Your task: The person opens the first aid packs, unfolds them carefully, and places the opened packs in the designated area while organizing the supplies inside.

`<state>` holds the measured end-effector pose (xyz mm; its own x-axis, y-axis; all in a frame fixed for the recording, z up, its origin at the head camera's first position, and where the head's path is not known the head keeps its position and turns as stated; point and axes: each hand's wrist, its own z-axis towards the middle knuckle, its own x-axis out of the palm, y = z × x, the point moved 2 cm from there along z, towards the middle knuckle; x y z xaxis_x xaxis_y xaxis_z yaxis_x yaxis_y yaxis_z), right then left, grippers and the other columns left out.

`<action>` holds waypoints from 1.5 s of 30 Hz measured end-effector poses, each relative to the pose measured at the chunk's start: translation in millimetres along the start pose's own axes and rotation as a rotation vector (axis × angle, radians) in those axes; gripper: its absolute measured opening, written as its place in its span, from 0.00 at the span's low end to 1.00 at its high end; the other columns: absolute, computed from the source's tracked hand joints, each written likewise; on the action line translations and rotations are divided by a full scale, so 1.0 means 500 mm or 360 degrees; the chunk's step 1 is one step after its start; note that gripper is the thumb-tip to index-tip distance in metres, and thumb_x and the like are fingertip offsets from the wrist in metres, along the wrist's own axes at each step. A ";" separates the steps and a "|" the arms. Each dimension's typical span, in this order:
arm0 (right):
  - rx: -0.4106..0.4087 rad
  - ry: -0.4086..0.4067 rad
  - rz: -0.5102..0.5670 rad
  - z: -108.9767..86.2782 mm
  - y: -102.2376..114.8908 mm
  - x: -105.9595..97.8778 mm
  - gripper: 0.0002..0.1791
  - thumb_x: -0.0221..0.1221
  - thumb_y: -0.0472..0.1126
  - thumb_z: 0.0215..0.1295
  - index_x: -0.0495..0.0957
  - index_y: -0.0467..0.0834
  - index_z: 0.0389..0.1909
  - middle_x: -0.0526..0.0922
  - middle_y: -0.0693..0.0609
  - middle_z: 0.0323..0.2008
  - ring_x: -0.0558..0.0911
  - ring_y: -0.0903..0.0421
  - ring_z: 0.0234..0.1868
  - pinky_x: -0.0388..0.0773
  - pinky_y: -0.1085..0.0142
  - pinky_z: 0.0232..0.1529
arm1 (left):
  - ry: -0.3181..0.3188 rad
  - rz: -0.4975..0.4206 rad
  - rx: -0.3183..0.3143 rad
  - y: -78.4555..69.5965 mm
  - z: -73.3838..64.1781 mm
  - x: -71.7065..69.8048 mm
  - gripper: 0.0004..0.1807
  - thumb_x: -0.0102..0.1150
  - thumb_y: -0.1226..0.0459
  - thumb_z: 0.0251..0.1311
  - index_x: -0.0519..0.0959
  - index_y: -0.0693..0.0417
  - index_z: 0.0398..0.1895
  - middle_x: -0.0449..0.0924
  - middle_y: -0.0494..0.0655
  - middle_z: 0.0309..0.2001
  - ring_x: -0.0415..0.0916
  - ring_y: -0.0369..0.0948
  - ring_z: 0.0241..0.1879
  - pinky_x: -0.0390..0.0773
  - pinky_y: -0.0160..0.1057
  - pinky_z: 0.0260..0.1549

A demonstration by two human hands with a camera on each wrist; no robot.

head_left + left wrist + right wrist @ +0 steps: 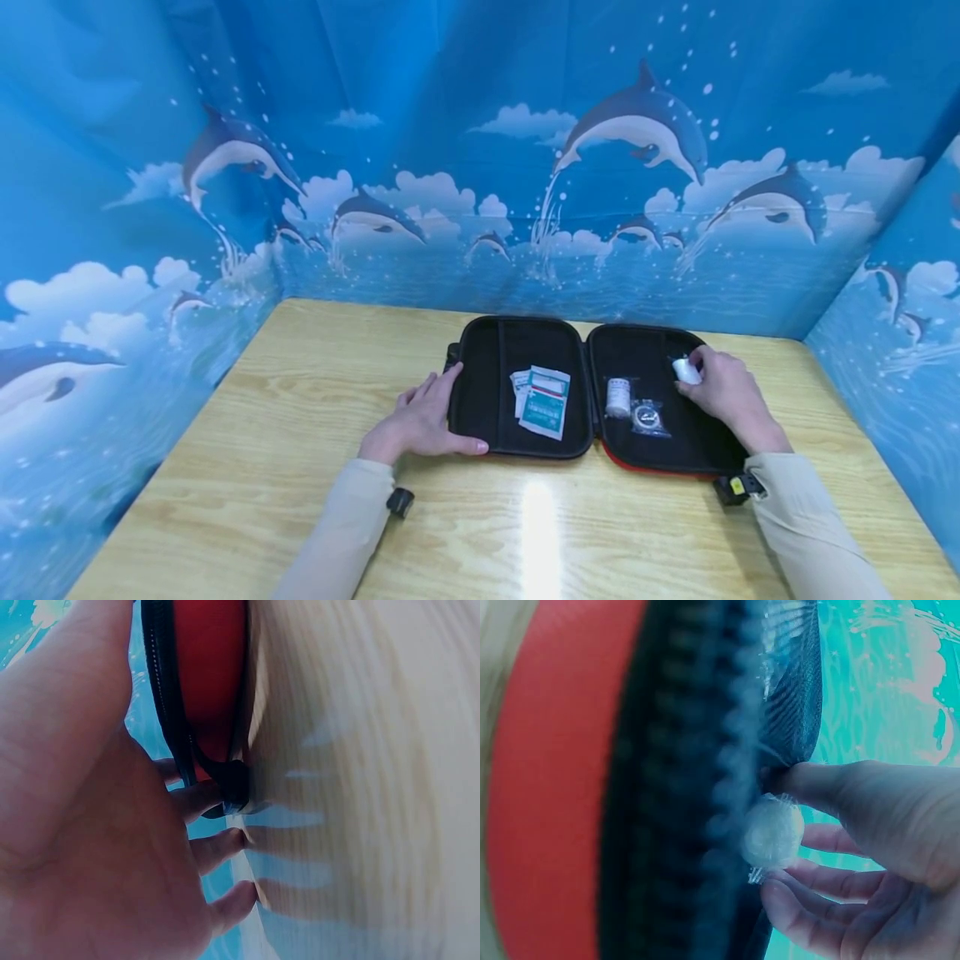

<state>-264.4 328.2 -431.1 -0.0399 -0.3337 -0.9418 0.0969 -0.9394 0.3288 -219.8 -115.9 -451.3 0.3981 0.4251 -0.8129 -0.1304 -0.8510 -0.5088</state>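
Note:
A black-lined zip case (480, 383) with a red shell lies unfolded on the table. My left hand (427, 421) rests at its left side, thumb along the near edge and fingers spread at the outer side; in the left wrist view the fairly straight fingers (217, 851) reach past the zipper to the tabletop. Over the right half, my right hand (723, 387) pinches a small white bandage roll (686, 370) in clear wrap between thumb and fingers. The right wrist view shows the round end of this roll (774, 831). Nearer the hinge lie another wrapped white roll (618, 397) and a clear packet with a round item (648, 417).
Several green-and-white flat sachets (545, 403) lie in the case's left half. The wooden table (300, 375) extends to the left and in front of the case. A blue dolphin-print curtain (450, 167) hangs behind the table and along both sides.

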 end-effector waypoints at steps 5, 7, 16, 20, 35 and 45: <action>0.0080 0.0048 0.0062 -0.001 0.003 0.000 0.25 0.68 0.41 0.60 0.75 0.26 0.49 0.84 0.32 0.34 0.82 0.42 0.32 0.78 0.52 0.32 | -0.0002 -0.0007 -0.0004 -0.001 -0.002 0.001 0.72 0.72 0.31 0.45 0.38 0.43 0.85 0.42 0.50 0.84 0.39 0.56 0.83 0.45 0.66 0.77; 0.0117 0.0054 0.0092 -0.001 0.004 0.001 0.24 0.68 0.41 0.60 0.75 0.27 0.49 0.85 0.32 0.35 0.83 0.41 0.33 0.78 0.51 0.34 | -0.0002 -0.0007 -0.0004 -0.001 -0.002 0.001 0.72 0.72 0.31 0.45 0.37 0.43 0.85 0.42 0.49 0.85 0.39 0.56 0.83 0.45 0.66 0.78; 0.0236 0.0126 0.0328 -0.006 0.006 0.007 0.23 0.63 0.42 0.68 0.75 0.27 0.53 0.86 0.30 0.41 0.86 0.48 0.33 0.81 0.62 0.32 | 0.0001 0.0005 -0.0009 -0.001 -0.002 0.001 0.72 0.72 0.31 0.45 0.37 0.42 0.85 0.41 0.49 0.85 0.39 0.56 0.83 0.44 0.66 0.78; 0.0312 0.0179 0.0419 -0.009 0.006 0.008 0.22 0.60 0.42 0.71 0.74 0.28 0.56 0.84 0.29 0.46 0.85 0.51 0.34 0.79 0.66 0.31 | -0.0004 0.0008 -0.0009 -0.001 0.000 0.001 0.72 0.72 0.31 0.45 0.37 0.42 0.85 0.41 0.49 0.85 0.38 0.55 0.84 0.44 0.66 0.78; 0.0386 0.0216 0.0704 -0.010 0.008 0.011 0.24 0.57 0.41 0.74 0.73 0.26 0.60 0.83 0.29 0.48 0.84 0.62 0.30 0.86 0.68 0.31 | 0.0001 0.0003 0.0009 -0.003 -0.003 -0.002 0.72 0.72 0.32 0.46 0.37 0.43 0.85 0.41 0.49 0.85 0.38 0.56 0.83 0.45 0.66 0.78; 0.0352 0.0306 0.0754 -0.007 0.005 0.017 0.25 0.50 0.40 0.78 0.70 0.26 0.66 0.83 0.32 0.48 0.80 0.63 0.32 0.83 0.69 0.31 | 0.0008 -0.0016 0.0007 -0.001 0.000 0.001 0.72 0.73 0.32 0.45 0.37 0.43 0.85 0.41 0.49 0.85 0.38 0.56 0.83 0.45 0.66 0.78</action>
<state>-260.9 323.2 -438.6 0.1412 -0.7229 -0.6764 -0.1520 -0.6909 0.7068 -219.7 -115.1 -451.6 0.4042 0.4320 -0.8062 -0.1304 -0.8452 -0.5183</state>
